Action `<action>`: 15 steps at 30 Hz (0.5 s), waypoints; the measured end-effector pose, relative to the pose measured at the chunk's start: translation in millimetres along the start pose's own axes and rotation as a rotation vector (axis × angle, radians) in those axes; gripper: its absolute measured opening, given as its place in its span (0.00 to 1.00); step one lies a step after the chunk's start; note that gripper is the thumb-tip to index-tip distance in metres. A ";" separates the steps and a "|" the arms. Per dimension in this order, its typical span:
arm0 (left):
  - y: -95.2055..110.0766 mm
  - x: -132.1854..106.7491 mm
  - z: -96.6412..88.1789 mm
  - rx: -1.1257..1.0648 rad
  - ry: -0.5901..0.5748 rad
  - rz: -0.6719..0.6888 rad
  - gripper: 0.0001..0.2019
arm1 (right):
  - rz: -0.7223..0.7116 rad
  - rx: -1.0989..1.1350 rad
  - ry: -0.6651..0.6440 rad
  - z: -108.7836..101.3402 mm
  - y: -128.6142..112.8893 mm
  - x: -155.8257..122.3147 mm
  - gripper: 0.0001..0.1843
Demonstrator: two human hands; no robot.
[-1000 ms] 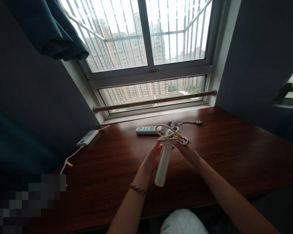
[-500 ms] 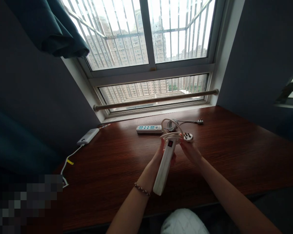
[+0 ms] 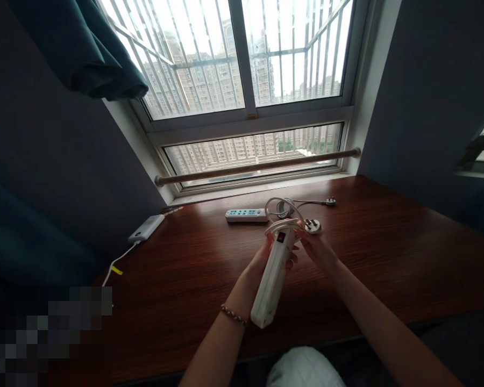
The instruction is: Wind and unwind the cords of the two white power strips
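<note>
A white power strip (image 3: 271, 285) with a dark red switch is held tilted above the table, its far end higher in the view. My left hand (image 3: 263, 252) is wrapped round its body from the left and beneath, with fingertips showing on the right side. My right hand (image 3: 315, 246) is closed at the strip's far end, gripping the coiled white cord (image 3: 283, 226). Just beyond those fingers the three-pin plug (image 3: 313, 226) sticks out to the right. Part of the cord loops up above both hands.
A second power strip (image 3: 247, 215) with blue-green sockets lies behind the hands, its grey cord coiled beside it and its plug (image 3: 331, 201) to the right. On the left is a white adapter box (image 3: 146, 229) with a cable. A barred window stands behind the wooden table (image 3: 177, 279).
The held power strip has rolled slightly, showing more of its right side. My left fingertips now show more clearly past its edge, and the right hand has shifted slightly right with the plug.
</note>
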State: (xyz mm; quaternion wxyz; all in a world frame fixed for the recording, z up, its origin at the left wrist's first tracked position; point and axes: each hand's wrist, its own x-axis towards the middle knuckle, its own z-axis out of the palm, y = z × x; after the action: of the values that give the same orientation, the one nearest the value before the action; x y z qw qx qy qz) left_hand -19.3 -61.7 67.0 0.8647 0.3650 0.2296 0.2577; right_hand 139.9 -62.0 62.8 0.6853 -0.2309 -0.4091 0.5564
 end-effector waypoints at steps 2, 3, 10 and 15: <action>-2.6 0.7 -0.1 -0.089 -0.090 -0.032 0.43 | -0.029 0.007 0.070 2.4 -3.3 0.4 0.10; -3.1 0.4 0.6 -0.141 -0.134 -0.044 0.43 | -0.038 0.010 0.093 3.6 -5.4 1.7 0.09; 26.0 -9.7 25.2 -0.355 -0.171 0.041 0.30 | -0.095 -0.223 -0.027 20.4 -47.8 49.3 0.10; 78.3 -6.4 35.8 -0.039 -0.162 0.164 0.28 | -0.286 -0.720 -0.063 48.0 -92.5 90.6 0.15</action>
State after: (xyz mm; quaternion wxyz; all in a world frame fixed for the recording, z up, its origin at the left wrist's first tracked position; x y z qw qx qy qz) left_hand -25.0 -37.0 149.5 0.8633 0.3851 0.1234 0.3018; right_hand 157.8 -7.8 188.5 0.6182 -0.3800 -0.6271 0.2831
